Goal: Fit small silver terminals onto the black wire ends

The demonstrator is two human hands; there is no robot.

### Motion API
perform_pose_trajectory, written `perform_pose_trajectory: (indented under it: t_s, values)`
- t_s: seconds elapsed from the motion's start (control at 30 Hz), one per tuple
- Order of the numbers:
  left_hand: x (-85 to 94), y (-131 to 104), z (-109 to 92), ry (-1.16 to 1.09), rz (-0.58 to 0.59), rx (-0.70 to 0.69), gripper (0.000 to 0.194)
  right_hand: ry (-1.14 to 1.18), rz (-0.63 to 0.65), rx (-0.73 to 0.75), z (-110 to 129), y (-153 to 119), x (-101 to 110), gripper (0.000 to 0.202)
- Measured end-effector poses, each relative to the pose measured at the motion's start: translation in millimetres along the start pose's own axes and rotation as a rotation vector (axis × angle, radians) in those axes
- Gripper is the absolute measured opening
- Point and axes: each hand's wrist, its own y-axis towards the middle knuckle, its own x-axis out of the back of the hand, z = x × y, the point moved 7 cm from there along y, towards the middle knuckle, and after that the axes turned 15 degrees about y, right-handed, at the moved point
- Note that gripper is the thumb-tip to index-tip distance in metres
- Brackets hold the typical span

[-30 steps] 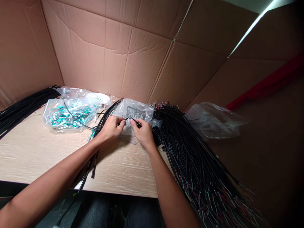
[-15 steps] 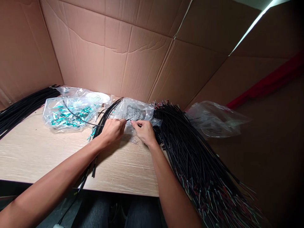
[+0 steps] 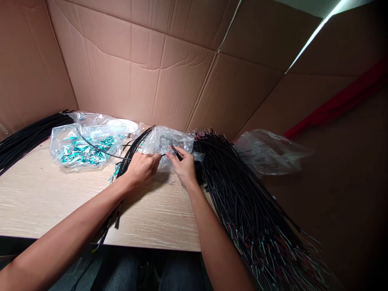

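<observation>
My left hand is closed on a thin black cable, whose short end sticks out to the right of the fingertips. Just right of that end, my right hand grips a small black tool, its thin tip pointing up and left. Behind both hands lies a clear plastic bag of small silvery pieces. A bundle of black cables runs beneath my left hand and forearm toward the table's front edge.
A clear bag of teal and silver pieces lies at the left, with more black cables beyond it. At the right, a large pile of black cables hangs past the table. Cardboard walls stand behind.
My right hand has turned, and the black tool now shows between its fingers, pointing up. My left hand still holds the cable. The whole view has shifted slightly.
</observation>
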Motion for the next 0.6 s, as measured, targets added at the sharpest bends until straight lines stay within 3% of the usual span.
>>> perform_pose_trajectory:
  t_s: [0.2,0.37,0.5,0.6]
  values:
    - [0.2,0,0,-0.015,-0.006,0.006,0.036,-0.128,0.046,0.016,5,-4,-7,0.027]
    - [-2.3,2,8,-0.063,-0.002,0.083,0.035,-0.065,0.152,0.013,12,-10,-21,0.024]
    - [-0.2,3,20,-0.171,-0.034,0.167,0.034,-0.152,0.033,0.063,24,-10,-9,0.032]
    - [4.6,4,28,-0.344,-0.087,0.201,0.035,-0.294,0.038,0.095,29,-11,-7,0.040]
